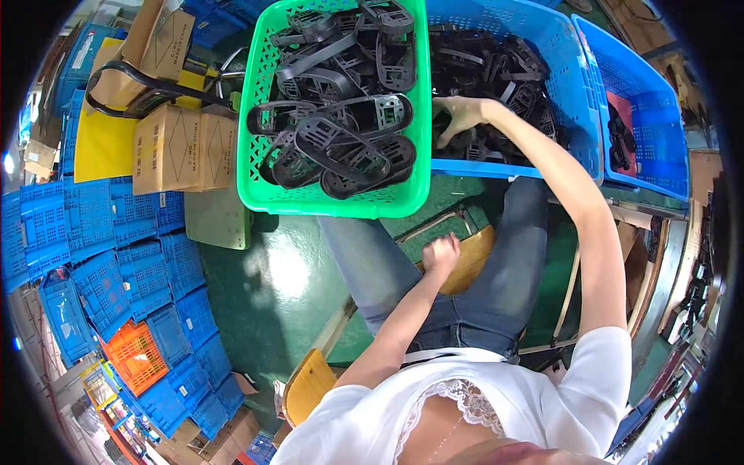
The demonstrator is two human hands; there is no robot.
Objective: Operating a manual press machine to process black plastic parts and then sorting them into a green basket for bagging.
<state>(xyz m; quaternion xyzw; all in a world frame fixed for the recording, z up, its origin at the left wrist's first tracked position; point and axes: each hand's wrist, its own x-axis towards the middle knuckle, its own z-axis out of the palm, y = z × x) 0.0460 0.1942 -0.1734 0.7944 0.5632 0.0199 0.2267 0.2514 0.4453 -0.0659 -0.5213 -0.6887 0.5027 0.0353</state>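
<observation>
Floor green, glossy, with a bright light reflection to the left of the person's legs. Stacked blue crates line the left side. Person wears a white top and jeans; thighs apart, a wooden seat visible between them. Blue basket ahead, perforated walls, piled with black plastic pieces. Green basket just beside it on the left, heaped with the same kind. Second blue basket to the right, a few black items inside near a red patch. Cardboard cartons left of the green basket. Black plastic pieces: slotted, elongated bases, many with a looped strap; in the green basket they lie overlapping at mixed angles. Hands: right hand reaches into the near left corner of the blue basket, fingers curved, thumb spread apart from them; cannot tell whether it grips a piece. Left hand loosely curled above the wooden seat, between the thighs; contents, if any, cannot be told.
</observation>
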